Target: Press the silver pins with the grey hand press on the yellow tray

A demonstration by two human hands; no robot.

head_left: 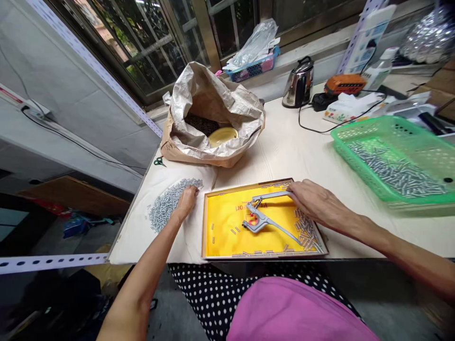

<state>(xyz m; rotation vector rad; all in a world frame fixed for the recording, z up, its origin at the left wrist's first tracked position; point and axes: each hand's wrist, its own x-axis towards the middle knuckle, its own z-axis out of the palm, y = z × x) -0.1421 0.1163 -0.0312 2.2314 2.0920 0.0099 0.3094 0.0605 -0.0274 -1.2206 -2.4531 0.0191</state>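
Note:
My right hand [307, 199] is closed around the upper handle of grey hand pliers [261, 220]. The pliers' jaws face left and their lower handle reaches down among the metal pieces at the right end of a shallow tray [204, 227] with a yellow lining. At the right edge of a heap of small silvery metal pieces [165, 208], my left hand [187, 199] has its fingers drawn together. Whatever they pinch is too small or hidden. A few loose pieces [235, 230] lie on the yellow lining.
Behind the heap stands a large open sack [213, 156] holding dark small pieces and a yellow dish [223, 136]. Green scissors [159, 161] lie left of it. On the right are a green basket [359, 173] of metal pieces, a kettle [298, 85] and an orange battery pack [344, 84].

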